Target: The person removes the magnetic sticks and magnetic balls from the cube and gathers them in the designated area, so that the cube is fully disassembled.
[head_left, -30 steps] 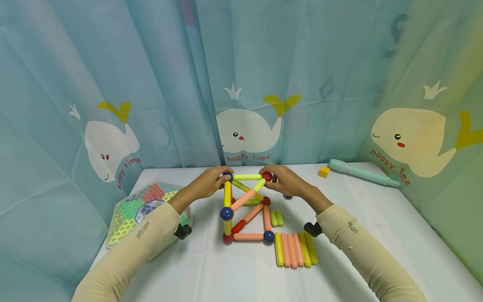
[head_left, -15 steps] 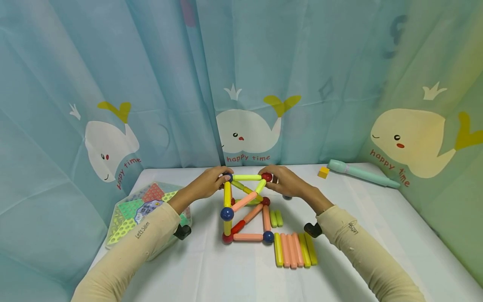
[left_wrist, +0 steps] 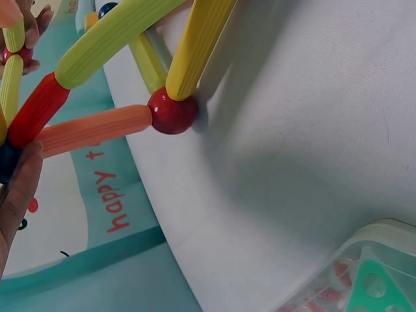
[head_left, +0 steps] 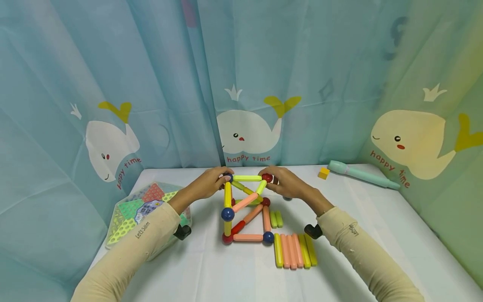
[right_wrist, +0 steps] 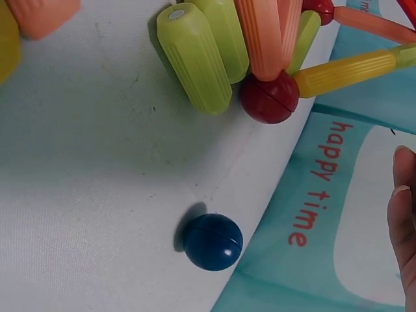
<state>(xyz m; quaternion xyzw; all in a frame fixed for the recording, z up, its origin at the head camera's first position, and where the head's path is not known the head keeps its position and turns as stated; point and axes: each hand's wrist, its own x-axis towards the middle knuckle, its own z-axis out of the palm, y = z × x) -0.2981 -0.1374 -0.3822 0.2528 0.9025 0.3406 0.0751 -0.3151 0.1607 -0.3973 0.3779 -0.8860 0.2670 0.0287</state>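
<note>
A frame of magnetic sticks (head_left: 247, 178) and balls stands on the table between both hands. My left hand (head_left: 205, 183) pinches the blue ball (head_left: 228, 178) at its upper back left corner. Over on the right, the fingers of my right hand (head_left: 287, 182) grip a red ball (head_left: 267, 178) at the other end of the top yellow-green stick. A diagonal of pink and yellow-green sticks runs from that red ball to a front blue ball (head_left: 228, 214). In the left wrist view, a thumb lies against an orange stick (left_wrist: 97, 128) and the red-and-green diagonal leaves the same corner.
Loose pink and yellow sticks (head_left: 294, 251) lie in a row at the front right, with two short green sticks (head_left: 276, 219) behind them. A loose blue ball (right_wrist: 213, 242) sits nearby. A clear box (head_left: 113, 235) stands left; an orange cube (head_left: 323, 173) and teal pen-shaped object (head_left: 362, 175) lie back right.
</note>
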